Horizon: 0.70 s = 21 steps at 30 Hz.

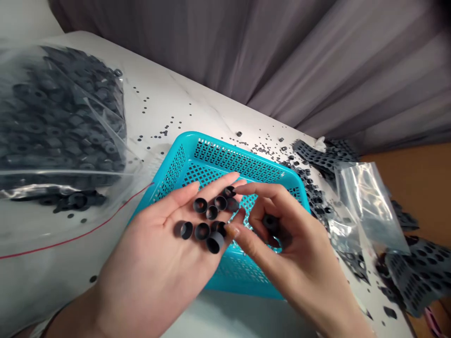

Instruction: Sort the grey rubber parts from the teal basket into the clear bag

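Observation:
My left hand (165, 244) lies palm up with its fingers stretched out, and several small black ring-like caps (202, 231) rest in it. Some of them stand with their round openings facing me. Over its fingers comes my right hand (282, 230), thumb and forefinger reaching to the caps at the palm's edge. Its other fingers are curled round at least one more black cap (270, 222); how many are in there is hidden. Under both hands stands a turquoise plastic basket (243, 284) with perforated walls. The hands hide much of its inside.
At the left lies a clear plastic bag (63, 126) full of dark rings, its red zip line (116, 217) trailing to the basket. Loose black bits lie around the table (158, 94). Punched dark sheets (419, 272) and an clear bag (369, 206) are at the right. A grey curtain (218, 42) hangs behind.

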Each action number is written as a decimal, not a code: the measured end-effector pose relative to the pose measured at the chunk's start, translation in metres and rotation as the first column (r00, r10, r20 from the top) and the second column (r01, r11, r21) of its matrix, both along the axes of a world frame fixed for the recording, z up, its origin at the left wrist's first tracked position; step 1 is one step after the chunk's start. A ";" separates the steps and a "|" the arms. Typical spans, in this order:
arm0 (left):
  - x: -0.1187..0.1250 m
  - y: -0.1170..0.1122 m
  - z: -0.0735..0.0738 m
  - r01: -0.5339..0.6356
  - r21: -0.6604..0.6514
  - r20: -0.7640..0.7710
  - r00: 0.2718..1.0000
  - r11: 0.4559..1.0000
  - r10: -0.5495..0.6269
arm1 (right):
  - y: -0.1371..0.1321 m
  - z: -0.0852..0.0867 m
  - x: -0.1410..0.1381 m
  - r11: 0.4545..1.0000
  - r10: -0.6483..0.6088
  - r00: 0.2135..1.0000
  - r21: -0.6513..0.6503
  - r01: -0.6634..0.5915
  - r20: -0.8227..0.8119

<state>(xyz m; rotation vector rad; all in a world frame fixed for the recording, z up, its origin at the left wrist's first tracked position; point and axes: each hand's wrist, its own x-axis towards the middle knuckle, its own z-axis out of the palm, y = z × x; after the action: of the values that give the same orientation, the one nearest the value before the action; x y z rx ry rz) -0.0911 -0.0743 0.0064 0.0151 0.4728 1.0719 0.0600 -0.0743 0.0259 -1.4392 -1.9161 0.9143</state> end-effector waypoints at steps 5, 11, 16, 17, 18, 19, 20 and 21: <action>0.004 0.000 0.008 0.066 -0.143 -0.002 0.998 0.988 -0.067 | 0.006 -0.006 0.005 0.998 -0.043 0.999 -0.055 0.042 -0.021; 0.007 0.002 0.005 -0.060 -0.051 -0.170 0.984 0.997 0.050 | 0.010 -0.016 0.006 0.800 -0.396 0.700 -0.598 -0.055 -0.594; 0.015 -0.007 0.009 -0.236 0.119 -0.358 0.896 0.965 0.263 | -0.003 -0.024 -0.033 0.689 -0.662 0.382 -0.724 -0.028 -0.645; 0.017 -0.010 0.011 -0.245 0.188 -0.423 0.854 0.951 0.304 | -0.005 -0.023 -0.044 0.684 -0.675 0.351 -0.729 -0.032 -0.649; 0.019 -0.013 0.014 -0.232 0.265 -0.489 0.804 0.936 0.338 | -0.007 -0.022 -0.055 0.691 -0.676 0.329 -0.722 -0.029 -0.660; 0.020 -0.016 0.017 -0.198 0.334 -0.544 0.759 0.922 0.359 | -0.008 -0.020 -0.064 0.703 -0.668 0.324 -0.711 -0.021 -0.670; 0.021 -0.019 0.020 -0.150 0.395 -0.591 0.713 0.906 0.376 | -0.009 -0.018 -0.072 0.730 -0.644 0.335 -0.684 0.000 -0.687; 0.021 -0.021 0.023 -0.102 0.447 -0.622 0.678 0.888 0.392 | -0.009 -0.016 -0.077 0.767 -0.605 0.361 -0.642 0.023 -0.710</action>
<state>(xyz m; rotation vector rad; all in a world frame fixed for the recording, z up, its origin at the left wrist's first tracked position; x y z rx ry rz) -0.0702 -0.0949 0.0297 0.7586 0.9722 1.4147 -0.0171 -0.0834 0.0097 -1.1044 -0.4890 1.6539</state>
